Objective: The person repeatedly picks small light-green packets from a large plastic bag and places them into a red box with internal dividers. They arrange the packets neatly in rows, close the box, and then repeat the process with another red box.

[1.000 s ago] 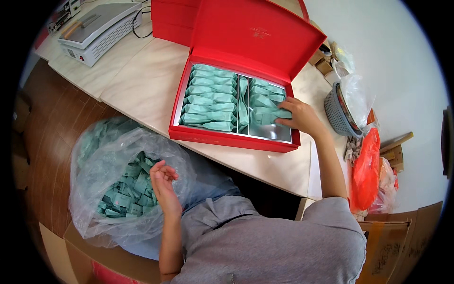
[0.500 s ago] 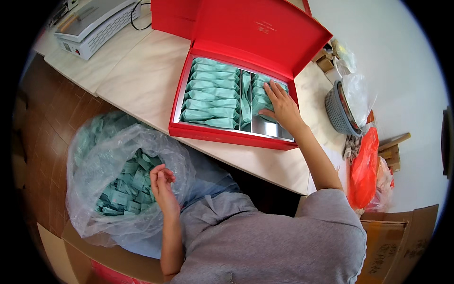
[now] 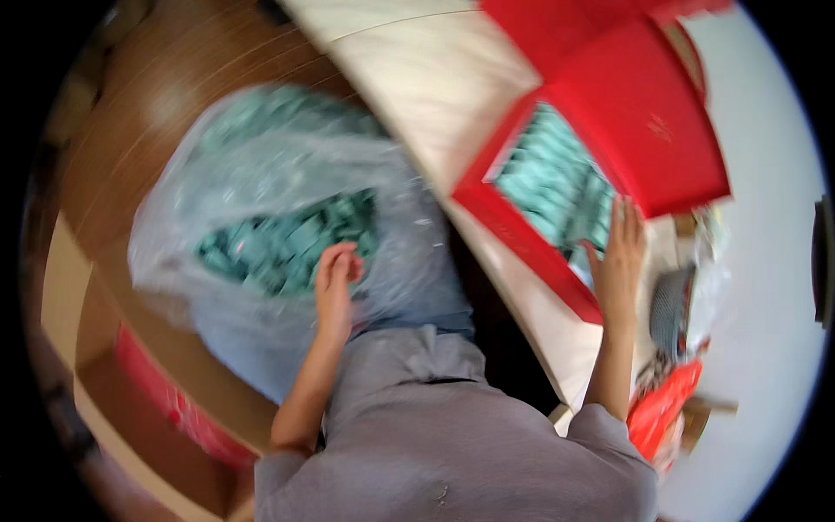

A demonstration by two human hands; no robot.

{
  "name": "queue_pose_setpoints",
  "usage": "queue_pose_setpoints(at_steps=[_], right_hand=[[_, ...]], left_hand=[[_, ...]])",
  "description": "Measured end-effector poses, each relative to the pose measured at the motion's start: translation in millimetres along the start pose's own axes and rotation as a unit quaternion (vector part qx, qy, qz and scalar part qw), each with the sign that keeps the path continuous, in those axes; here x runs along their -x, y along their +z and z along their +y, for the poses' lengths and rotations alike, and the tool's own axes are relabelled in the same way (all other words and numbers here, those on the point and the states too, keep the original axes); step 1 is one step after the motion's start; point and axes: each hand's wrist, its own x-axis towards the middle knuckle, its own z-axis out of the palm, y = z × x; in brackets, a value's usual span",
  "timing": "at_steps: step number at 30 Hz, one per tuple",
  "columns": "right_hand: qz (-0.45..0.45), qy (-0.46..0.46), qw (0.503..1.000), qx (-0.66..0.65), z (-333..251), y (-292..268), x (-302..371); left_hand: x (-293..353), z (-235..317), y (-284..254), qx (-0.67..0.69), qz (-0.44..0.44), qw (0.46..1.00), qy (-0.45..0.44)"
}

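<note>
A red gift box (image 3: 513,226) with its lid raised lies on the pale table (image 3: 435,96), holding rows of teal sachets (image 3: 548,178). My right hand (image 3: 619,261) rests flat with fingers spread on the box's right part, over the sachets there. My left hand (image 3: 335,278) reaches into a clear plastic bag (image 3: 261,174) full of loose teal sachets (image 3: 278,244) on my lap; its fingers are curled at the bag's opening, and the blur hides whether they pinch a sachet.
A wooden floor (image 3: 148,96) lies to the left, with a cardboard box (image 3: 96,348) and a red box (image 3: 174,400) beside my leg. A grey basket (image 3: 674,309) and a red plastic bag (image 3: 661,409) sit at the table's right end.
The view has swung down and left and is now blurred. My right hand has slid toward the box's right edge. My left hand stays at the bag's opening.
</note>
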Motion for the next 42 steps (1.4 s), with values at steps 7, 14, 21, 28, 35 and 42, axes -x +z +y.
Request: queue_pose_setpoints(at_steps=[7,14,21,28,35,42], right_hand=[[0.079,-0.189,0.861,-0.465,-203.3,-35.9,-35.4],[-0.098,-0.160,0.953,-0.239,-353.5,191.3,-39.7],[-0.138,-0.068,0.931,-0.330,-338.5,260.6,-106.7],[-0.205,-0.036,0.934,-0.289,-356.3,302.1,-136.7],[-0.198,0.007,0.911,-0.363,-342.9,319.0,-139.1],[-0.471,0.135,0.569,-0.660,-339.7,200.5,-56.6]], left_hand=[[10.0,4.0,-52.3,0.033,0.087,0.996,0.008],[38.6,1.9,-85.2,0.059,0.182,0.981,0.008],[51.7,-7.3,-107.5,0.082,0.245,0.966,-0.028],[25.9,-2.2,-96.0,0.082,0.211,0.973,-0.036],[23.9,-2.4,-97.0,0.074,0.228,0.970,-0.042],[10.6,-9.4,-97.9,0.051,0.229,0.967,-0.099]])
